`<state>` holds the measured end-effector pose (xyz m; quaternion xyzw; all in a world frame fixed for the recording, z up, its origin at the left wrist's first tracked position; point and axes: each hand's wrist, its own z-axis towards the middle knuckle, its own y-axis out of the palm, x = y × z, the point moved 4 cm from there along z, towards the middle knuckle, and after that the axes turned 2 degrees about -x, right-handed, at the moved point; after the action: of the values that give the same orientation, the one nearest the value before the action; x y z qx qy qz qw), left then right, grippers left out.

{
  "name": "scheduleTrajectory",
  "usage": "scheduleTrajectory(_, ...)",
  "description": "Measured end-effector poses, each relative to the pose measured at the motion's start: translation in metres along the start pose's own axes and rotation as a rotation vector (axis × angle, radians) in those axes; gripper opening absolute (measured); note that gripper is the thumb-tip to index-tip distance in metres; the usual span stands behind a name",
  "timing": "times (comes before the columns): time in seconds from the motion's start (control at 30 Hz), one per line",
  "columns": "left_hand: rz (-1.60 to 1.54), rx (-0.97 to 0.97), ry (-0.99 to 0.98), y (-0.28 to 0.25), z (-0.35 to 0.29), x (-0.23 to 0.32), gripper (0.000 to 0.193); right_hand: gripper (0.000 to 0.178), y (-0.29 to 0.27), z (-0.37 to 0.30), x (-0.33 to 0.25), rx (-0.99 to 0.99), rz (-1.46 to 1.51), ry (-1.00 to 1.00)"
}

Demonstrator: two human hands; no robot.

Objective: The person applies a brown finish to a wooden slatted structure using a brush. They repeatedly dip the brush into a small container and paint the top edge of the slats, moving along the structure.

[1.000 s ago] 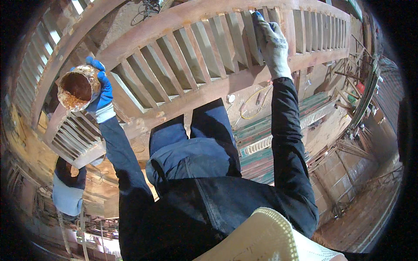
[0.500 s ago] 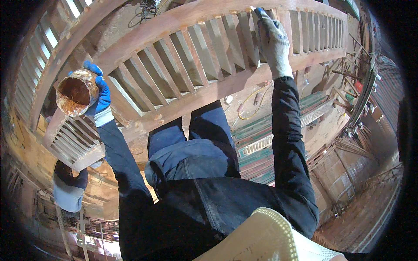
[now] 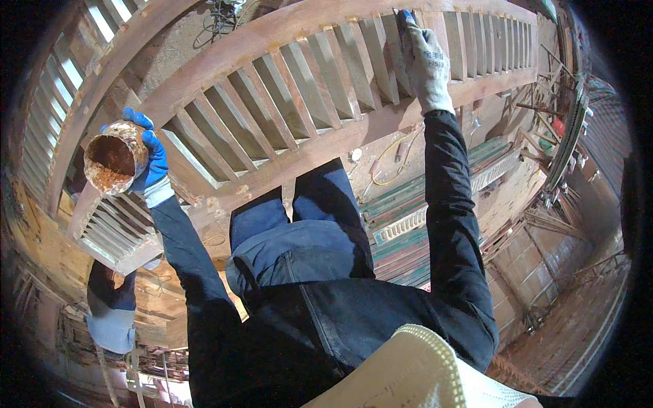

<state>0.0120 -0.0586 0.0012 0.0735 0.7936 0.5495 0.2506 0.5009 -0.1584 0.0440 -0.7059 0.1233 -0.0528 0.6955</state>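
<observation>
My left hand (image 3: 151,160), in a blue glove, grips a small round can (image 3: 112,158) stained with brown paint, held out to the left over a wooden rail. My right hand (image 3: 424,62), in a grey-white work glove, is closed around a brush handle with a blue tip (image 3: 407,15) and presses it against a slat of the long brown louvered wooden panel (image 3: 286,75) in front of me. The brush's bristles are hidden behind the glove.
A second louvered panel (image 3: 115,228) lies lower left. Another person in a light cap (image 3: 112,326) works at the lower left. Green slatted shutters (image 3: 422,211) and a yellow cord (image 3: 388,163) lie on the floor. A face mask's edge (image 3: 422,370) fills the bottom.
My left hand has tilted and shifted the can slightly, showing more of its inside. My right hand stays on the same slat with only a small movement.
</observation>
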Motion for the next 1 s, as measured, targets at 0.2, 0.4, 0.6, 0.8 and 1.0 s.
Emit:
scheduleTrajectory(0.2,0.043,0.006,-0.003,0.006,0.002,-0.005,0.040,0.040,0.005,-0.017,0.012,0.001,0.054,0.041)
scheduleTrajectory(0.4,0.045,-0.009,-0.017,0.003,0.001,-0.003,0.040,0.045,-0.003,0.000,0.004,0.107,0.141,0.029)
scheduleTrajectory(0.6,0.045,-0.014,-0.014,0.003,0.003,-0.001,0.041,0.041,0.004,-0.011,0.009,0.141,0.192,0.000)
scheduleTrajectory(0.8,0.062,-0.015,-0.003,0.000,0.002,0.002,0.044,0.038,0.005,-0.002,-0.004,0.107,0.138,0.029)
scheduleTrajectory(1.0,0.070,-0.019,-0.003,0.000,0.000,0.001,0.044,0.040,-0.002,-0.007,-0.007,0.034,0.210,0.065)
